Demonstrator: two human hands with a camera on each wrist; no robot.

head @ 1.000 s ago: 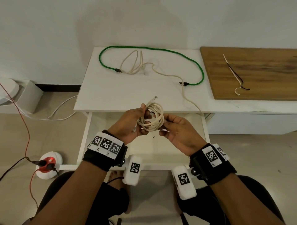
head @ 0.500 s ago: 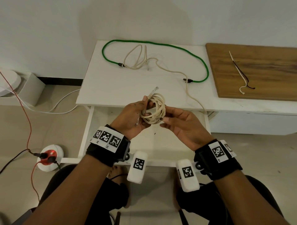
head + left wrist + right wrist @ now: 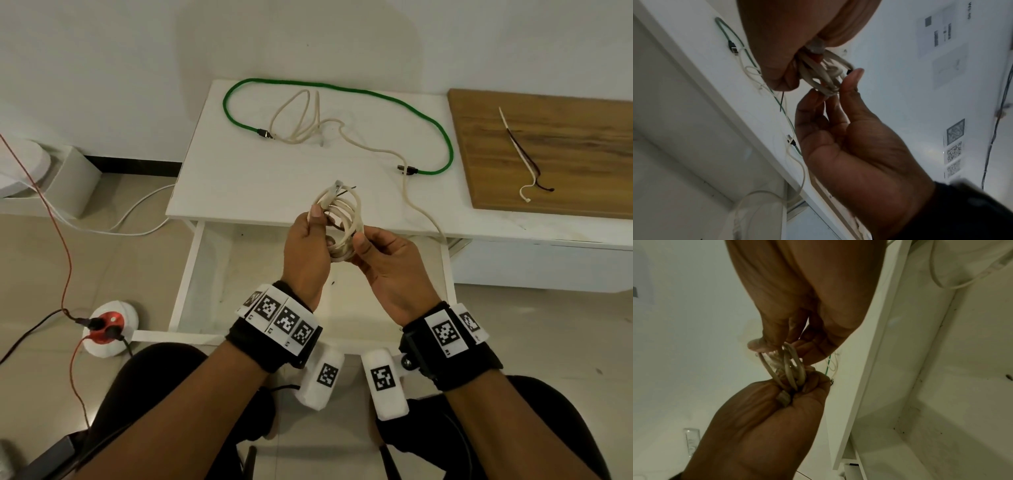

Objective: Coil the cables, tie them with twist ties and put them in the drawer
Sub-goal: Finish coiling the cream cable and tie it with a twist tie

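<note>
Left hand [image 3: 305, 246] grips the coiled cream round cable [image 3: 342, 219]; right hand [image 3: 387, 260], at its 5 o'clock, pinches the loops, which should stay bunched while the thin dark twist tie [image 3: 346, 189] cinches.

A: Where's the cream cable coil [image 3: 342, 219]?

B: Held upright between both grips, left hand [image 3: 305, 253] clasping one side, right hand [image 3: 387, 267] pinching the other. A clear plug [image 3: 334, 189] sticks up from its top.

A: And the rest?

B: Beyond the grips, a green cable [image 3: 342, 89] lies in a wide open loop on the bench [image 3: 239, 178], with a loose cream cable [image 3: 373, 149] tangled inside it. Two twist ties [image 3: 520, 154] lie far right. Beneath the grips the white drawer [image 3: 191, 274] stands open.
</note>
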